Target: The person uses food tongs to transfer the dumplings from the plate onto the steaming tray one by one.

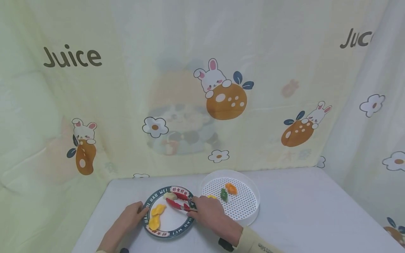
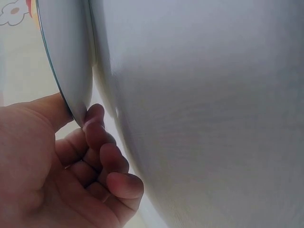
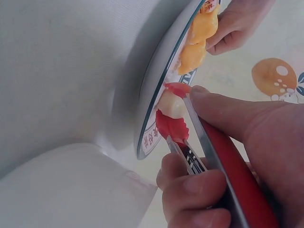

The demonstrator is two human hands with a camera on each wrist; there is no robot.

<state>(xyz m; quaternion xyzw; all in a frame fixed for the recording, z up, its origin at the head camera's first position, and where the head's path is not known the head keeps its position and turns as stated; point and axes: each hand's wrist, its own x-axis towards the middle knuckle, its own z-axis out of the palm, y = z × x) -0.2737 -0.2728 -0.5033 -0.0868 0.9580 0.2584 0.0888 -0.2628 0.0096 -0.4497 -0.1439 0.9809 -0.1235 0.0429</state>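
My left hand [image 1: 132, 215] pinches the left rim of a round plate [image 1: 175, 220] with a dark patterned border; in the left wrist view the thumb is over the rim and the fingertips [image 2: 96, 135] curl beneath. My right hand [image 1: 210, 212] grips red-and-silver tongs [image 3: 237, 173]. Their red tips lie on either side of a whitish dumpling-shaped piece [image 3: 170, 105] near the plate's far edge. Two yellow dumpling-shaped pieces [image 1: 154, 222] lie together on the plate's left side.
Right of the plate stands a white round steamer tray [image 1: 243, 202] with a perforated base. It holds an orange piece [image 1: 231, 188], a green piece [image 1: 224, 194] and a yellow one [image 1: 212, 196] partly behind my right hand. A printed curtain [image 1: 269, 140] hangs behind the white table [image 1: 294, 211].
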